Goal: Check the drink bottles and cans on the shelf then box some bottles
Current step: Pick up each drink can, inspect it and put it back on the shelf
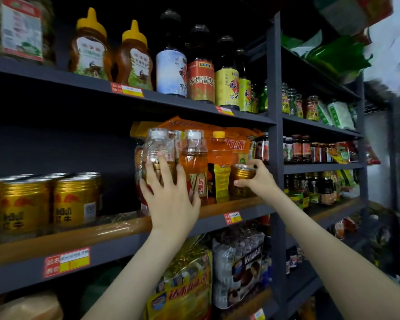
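Flat and spread wide, the left hand presses its fingers on the front of two drink bottles and holds neither one, while the right hand curls its thumb and fingers round a small gold can. Far to the left, a row of gold cans stands on the middle shelf, with a red and yellow price tag stuck on the edge below. Next comes a dark gap. Then comes the first bottle, clear at the top with a white cap, and the left pointer finger lies on it. Just beside it stands the second bottle, full of orange drink, and the left thumb touches its label. The yellow-capped bottle stands next to that. The small gold can is just to its right, near the dark post. I cannot tell if the can sits on the shelf or is lifted a bit. Orange snack bags lie behind the bottles. On the shelf above stand honey bottles and then tall dark bottles.
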`<state>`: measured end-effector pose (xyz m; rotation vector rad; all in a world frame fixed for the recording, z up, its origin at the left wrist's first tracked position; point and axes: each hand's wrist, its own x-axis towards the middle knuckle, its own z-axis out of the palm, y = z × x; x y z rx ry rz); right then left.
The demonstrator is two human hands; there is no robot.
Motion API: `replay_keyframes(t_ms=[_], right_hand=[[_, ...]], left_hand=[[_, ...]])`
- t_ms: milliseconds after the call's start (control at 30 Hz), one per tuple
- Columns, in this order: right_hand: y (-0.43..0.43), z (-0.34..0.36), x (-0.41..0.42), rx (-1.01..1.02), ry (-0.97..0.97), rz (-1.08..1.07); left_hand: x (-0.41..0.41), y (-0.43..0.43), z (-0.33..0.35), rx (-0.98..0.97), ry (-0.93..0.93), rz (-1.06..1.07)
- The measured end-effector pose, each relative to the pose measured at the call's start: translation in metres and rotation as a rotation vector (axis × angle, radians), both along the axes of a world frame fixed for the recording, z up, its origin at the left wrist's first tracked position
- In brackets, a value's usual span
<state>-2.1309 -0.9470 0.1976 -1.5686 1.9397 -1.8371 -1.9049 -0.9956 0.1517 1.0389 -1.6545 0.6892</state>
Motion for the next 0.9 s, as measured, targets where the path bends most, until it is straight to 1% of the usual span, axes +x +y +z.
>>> replay_keyframes(t_ms=[100, 200, 300, 400, 500, 633, 700, 800, 900], right_hand=[[-0.007, -0.006, -0.012, 0.037, 0.008, 0.021], [-0.010, -0.004, -0.019, 0.143, 0.059, 0.040], [-0.011, -0.001, -0.021, 0.228, 0.146, 0.031], [-0.009, -0.002, -0.015, 0.190, 0.247, -0.003], [-0.007, -0.003, -0.008, 0.151, 0.283, -0.013], [-0.008, 0.002, -0.004, 0.250, 0.302, -0.009], [-0.008, 0.000, 0.000, 0.264, 0.288, -0.026], [-0.003, -0.009, 0.008, 0.199, 0.269, -0.077], [0.008, -0.018, 0.023, 0.097, 0.314, -0.195]], left_hand=[[-0.003, -0.002, -0.003, -0.043, 0.010, 0.012], [-0.006, -0.005, -0.005, -0.090, -0.003, 0.007], [-0.008, -0.005, -0.004, -0.090, -0.010, 0.016], [-0.007, -0.004, -0.005, -0.073, -0.021, 0.032], [-0.003, -0.003, -0.007, -0.058, -0.037, 0.041], [0.000, 0.001, -0.005, -0.031, -0.048, 0.037], [0.003, 0.002, -0.004, -0.026, -0.049, 0.040], [0.011, 0.004, -0.004, -0.033, -0.043, 0.046], [0.018, 0.012, -0.004, -0.047, -0.039, 0.016]])
